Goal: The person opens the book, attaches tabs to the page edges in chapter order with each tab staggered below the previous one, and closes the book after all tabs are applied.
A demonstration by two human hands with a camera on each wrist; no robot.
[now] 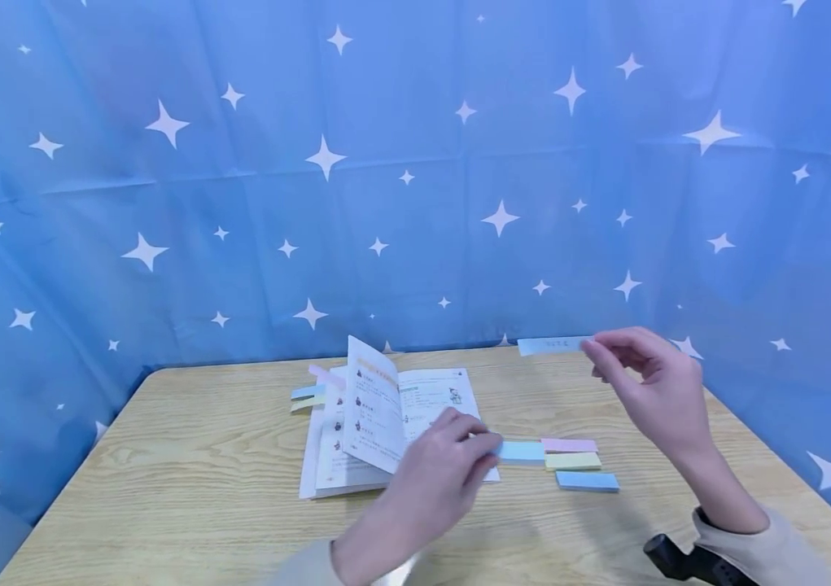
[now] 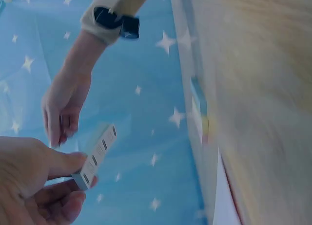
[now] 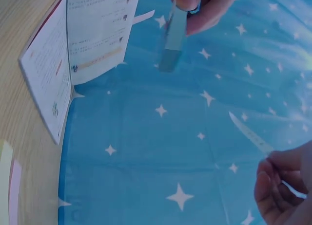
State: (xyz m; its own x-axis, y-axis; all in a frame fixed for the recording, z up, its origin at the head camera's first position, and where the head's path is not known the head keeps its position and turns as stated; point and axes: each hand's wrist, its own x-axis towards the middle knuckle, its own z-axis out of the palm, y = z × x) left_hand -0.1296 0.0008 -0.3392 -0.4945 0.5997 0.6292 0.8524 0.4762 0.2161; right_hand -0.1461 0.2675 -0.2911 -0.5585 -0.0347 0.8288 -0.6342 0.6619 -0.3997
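My left hand (image 1: pixel 439 465) pinches a light blue pad of sticky notes (image 1: pixel 521 452) between thumb and fingers. In the left wrist view the pad (image 2: pixel 101 154) shows a printed, striped side. My right hand (image 1: pixel 653 387) is raised at the right, holding one pale blue sticky strip (image 1: pixel 553 346) by its end between thumb and finger. Faint marks show on that strip, which stretches leftward in the head view. An open printed book (image 1: pixel 433 395) lies left of and behind my left hand, one page (image 1: pixel 373 407) standing up. Pink, blue and yellow tabs (image 1: pixel 310 393) stick out from its left edge.
Right of the book, a pink pad (image 1: pixel 569 445), a yellow pad (image 1: pixel 573 461) and a darker blue pad (image 1: pixel 587 481) lie on the wooden table (image 1: pixel 195 456). Behind the table hangs a blue curtain (image 1: pixel 415 203) with white stars. A black device is strapped at the right wrist.
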